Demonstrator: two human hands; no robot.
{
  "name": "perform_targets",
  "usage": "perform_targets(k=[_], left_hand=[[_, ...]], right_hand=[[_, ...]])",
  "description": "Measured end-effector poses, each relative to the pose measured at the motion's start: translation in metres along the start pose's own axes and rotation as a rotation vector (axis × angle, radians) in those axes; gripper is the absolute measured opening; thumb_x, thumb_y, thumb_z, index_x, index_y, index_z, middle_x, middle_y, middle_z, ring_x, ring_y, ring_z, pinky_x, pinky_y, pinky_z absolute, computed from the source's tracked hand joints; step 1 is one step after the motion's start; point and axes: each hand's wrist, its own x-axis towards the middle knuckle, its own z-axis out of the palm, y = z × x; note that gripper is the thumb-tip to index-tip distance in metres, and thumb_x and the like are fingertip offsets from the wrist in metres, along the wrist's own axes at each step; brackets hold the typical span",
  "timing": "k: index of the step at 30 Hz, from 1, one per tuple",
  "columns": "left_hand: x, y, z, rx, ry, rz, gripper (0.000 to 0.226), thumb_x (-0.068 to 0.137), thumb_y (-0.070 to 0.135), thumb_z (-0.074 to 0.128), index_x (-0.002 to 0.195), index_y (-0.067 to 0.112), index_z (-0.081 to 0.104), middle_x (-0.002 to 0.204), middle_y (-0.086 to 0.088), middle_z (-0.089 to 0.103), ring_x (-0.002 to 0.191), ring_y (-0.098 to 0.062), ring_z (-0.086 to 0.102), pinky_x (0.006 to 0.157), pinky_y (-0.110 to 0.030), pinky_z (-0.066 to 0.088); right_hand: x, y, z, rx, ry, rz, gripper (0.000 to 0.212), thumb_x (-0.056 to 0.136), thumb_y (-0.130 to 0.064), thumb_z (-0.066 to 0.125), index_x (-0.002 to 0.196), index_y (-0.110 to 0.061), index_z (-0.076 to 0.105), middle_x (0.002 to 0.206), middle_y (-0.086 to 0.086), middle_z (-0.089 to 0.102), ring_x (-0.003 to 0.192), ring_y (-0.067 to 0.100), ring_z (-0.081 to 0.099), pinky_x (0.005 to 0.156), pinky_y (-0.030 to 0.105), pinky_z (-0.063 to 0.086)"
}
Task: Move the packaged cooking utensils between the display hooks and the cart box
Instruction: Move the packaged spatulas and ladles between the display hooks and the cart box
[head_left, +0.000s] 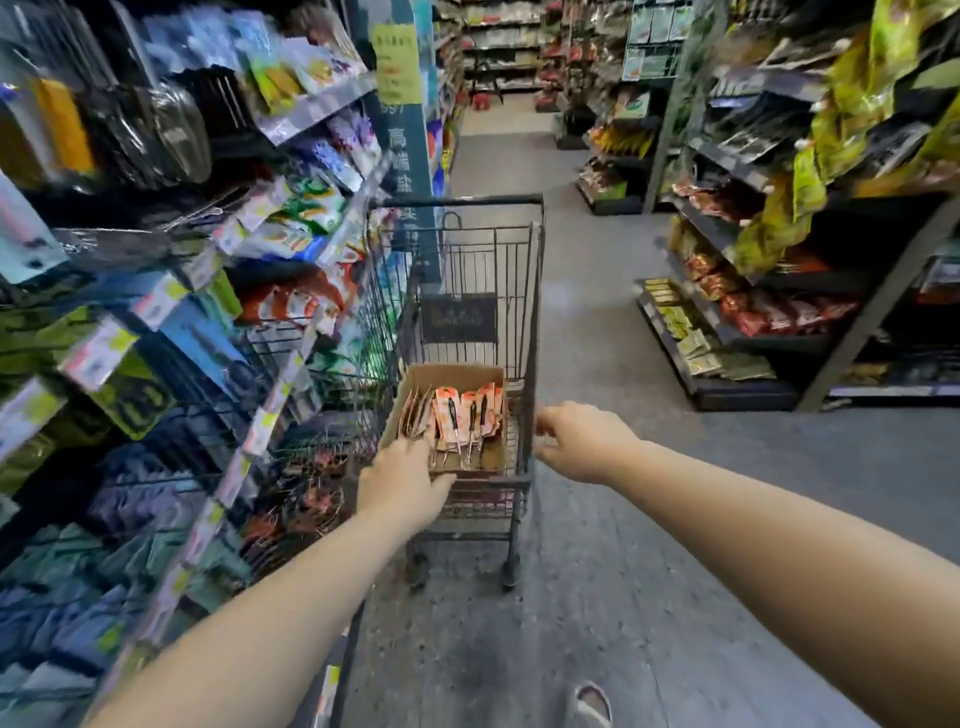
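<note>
A brown cardboard box (452, 375) sits in the black wire cart (530, 332) ahead of me. Several orange-carded packaged utensils (467, 415) stand in the box, leaning together. My left hand (402, 480) reaches over the box's near left corner, fingers extended and resting at the near rim beside the packages. My right hand (576, 441) hovers at the cart's right side rail, fingers loosely curled, with nothing visibly held. The display hooks with hanging utensils (171, 130) are on the shelving at upper left, blurred.
Tall shelves of packaged goods (208, 322) line the left, close to the cart. Snack shelves (769, 270) stand on the right across a grey floor aisle (597, 322). My sandalled foot (592, 704) shows at the bottom.
</note>
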Motion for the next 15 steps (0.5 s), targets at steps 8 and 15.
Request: perform_targets(k=[8,15], left_hand=[[0.120,0.010,0.036,0.045,-0.091,-0.098,0.050,0.085,0.055,0.048,0.119,0.019,0.049,0.122,-0.004,0.051,0.114,-0.026,0.050,0.092,-0.041,0.045],[0.182,0.014,0.071,-0.047,-0.198,-0.228,0.049,0.086,0.051,0.049,0.123,0.019,0.049,0.124,-0.002,0.052,0.114,-0.023,0.050,0.095,-0.041,0.044]], right_hand=[[0.141,0.044,0.036,0.023,-0.151,-0.106,0.033,0.089,-0.032,0.052,0.120,-0.020,0.055,0.120,0.007,0.059,0.108,0.028,0.057,0.090,0.043,0.049],[0.229,0.060,0.069,0.018,-0.333,-0.186,0.031,0.090,-0.029,0.048,0.118,-0.017,0.053,0.122,0.011,0.056,0.111,0.034,0.053,0.092,0.044,0.044]])
